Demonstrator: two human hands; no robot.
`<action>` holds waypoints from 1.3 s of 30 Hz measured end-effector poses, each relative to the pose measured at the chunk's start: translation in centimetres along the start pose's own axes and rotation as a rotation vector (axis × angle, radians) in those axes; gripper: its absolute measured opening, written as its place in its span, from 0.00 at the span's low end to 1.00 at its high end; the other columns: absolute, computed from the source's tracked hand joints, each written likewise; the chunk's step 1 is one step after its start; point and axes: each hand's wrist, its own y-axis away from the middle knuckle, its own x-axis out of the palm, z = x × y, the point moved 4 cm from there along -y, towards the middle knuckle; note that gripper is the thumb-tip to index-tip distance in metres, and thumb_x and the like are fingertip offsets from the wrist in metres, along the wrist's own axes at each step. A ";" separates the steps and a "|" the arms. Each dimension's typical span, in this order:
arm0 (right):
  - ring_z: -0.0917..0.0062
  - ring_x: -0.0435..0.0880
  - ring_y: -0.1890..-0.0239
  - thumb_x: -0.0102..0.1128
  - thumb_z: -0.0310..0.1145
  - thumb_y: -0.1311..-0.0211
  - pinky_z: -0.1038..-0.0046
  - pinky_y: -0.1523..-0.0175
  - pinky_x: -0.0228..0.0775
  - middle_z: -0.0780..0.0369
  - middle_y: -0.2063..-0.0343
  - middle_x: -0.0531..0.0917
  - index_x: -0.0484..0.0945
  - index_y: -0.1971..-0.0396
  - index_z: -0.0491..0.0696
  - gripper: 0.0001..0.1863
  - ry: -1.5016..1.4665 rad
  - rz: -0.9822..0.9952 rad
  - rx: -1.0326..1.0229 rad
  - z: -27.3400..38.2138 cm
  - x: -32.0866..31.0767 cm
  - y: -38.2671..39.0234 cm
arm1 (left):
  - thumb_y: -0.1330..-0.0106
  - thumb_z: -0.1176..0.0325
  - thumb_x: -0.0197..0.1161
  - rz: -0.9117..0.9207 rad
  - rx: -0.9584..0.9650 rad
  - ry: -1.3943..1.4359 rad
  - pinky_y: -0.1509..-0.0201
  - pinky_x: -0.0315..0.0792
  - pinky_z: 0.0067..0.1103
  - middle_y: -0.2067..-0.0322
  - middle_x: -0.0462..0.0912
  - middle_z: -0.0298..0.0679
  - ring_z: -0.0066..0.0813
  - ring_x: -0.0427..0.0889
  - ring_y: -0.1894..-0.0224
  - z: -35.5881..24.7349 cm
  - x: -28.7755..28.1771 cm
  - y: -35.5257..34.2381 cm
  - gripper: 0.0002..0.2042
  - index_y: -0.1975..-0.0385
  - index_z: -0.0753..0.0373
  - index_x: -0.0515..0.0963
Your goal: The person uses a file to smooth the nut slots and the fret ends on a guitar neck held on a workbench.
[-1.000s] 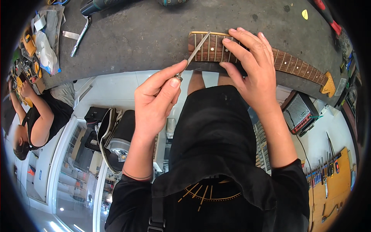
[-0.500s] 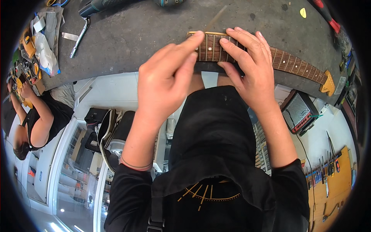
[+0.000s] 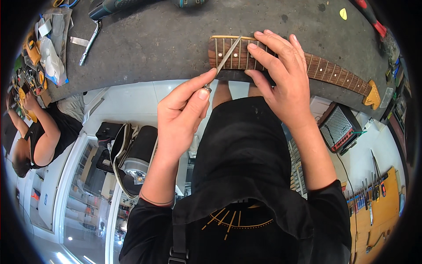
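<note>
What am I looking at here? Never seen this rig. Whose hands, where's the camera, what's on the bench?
There is no machine here: a person works with two bare hands. The one picture comes from a wide fisheye camera worn on the person's head, looking down, so straight edges bend near the rim and the forearms come in from the lower edge.

The grey workbench runs across the top. On it lies a guitar neck with a dark fretboard and metal frets. The right hand presses down on the neck. The left hand pinches a thin metal file, whose tip lies slanted across the frets at the neck's end.

Also on the bench: a yellow pick, a metal wrench and a power tool. Another person sits at the far left.
</note>
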 end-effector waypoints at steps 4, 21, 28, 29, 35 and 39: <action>0.61 0.82 0.23 0.83 0.30 0.39 0.40 0.16 0.63 0.62 0.29 0.86 0.87 0.34 0.56 0.31 0.000 0.006 0.002 0.1 0.1 -0.1 | 0.18 0.75 0.67 -0.025 0.602 -0.601 0.66 0.76 0.23 0.71 0.86 0.37 0.21 0.84 0.70 -2.1 1.6 -2.6 0.18 0.31 0.64 0.87; 0.61 0.81 0.25 0.82 0.35 0.37 0.42 0.15 0.60 0.64 0.34 0.85 0.85 0.32 0.58 0.31 0.082 0.008 0.042 -1.7 -1.9 0.9 | 0.13 0.71 0.62 0.002 -0.064 0.059 0.74 0.56 0.15 0.74 0.75 0.29 0.12 0.65 0.76 0.4 1.9 -0.3 0.20 0.27 0.70 0.82; 0.61 0.81 0.25 0.82 0.33 0.37 0.42 0.14 0.60 0.63 0.33 0.85 0.85 0.33 0.58 0.31 0.096 0.009 0.028 -1.7 -1.9 0.9 | 0.17 0.77 0.66 0.029 0.650 -0.800 0.64 0.67 0.15 0.69 0.82 0.30 0.14 0.74 0.68 -3.1 4.1 -4.0 0.18 0.30 0.68 0.86; 0.61 0.81 0.25 0.82 0.33 0.37 0.42 0.14 0.60 0.63 0.33 0.85 0.85 0.33 0.58 0.31 0.096 0.008 0.027 -1.7 -2.0 0.9 | 0.17 0.77 0.66 0.049 0.658 -0.853 0.63 0.68 0.15 0.68 0.83 0.31 0.14 0.76 0.66 -3.1 4.2 -4.1 0.18 0.31 0.67 0.87; 0.63 0.79 0.21 0.83 0.35 0.38 0.42 0.13 0.55 0.64 0.32 0.85 0.85 0.32 0.57 0.32 0.094 0.026 0.070 -2.3 -3.2 1.0 | 0.15 0.74 0.65 0.022 0.013 0.072 0.67 0.68 0.17 0.72 0.79 0.27 0.12 0.74 0.70 -0.7 3.1 -1.7 0.18 0.29 0.67 0.85; 0.63 0.79 0.22 0.83 0.37 0.37 0.42 0.12 0.52 0.66 0.32 0.85 0.85 0.32 0.57 0.32 0.111 0.031 0.071 -2.7 -3.1 1.3 | 0.14 0.74 0.64 0.025 -0.102 0.135 0.67 0.62 0.14 0.71 0.76 0.27 0.11 0.70 0.71 0.3 3.0 -0.4 0.19 0.27 0.66 0.83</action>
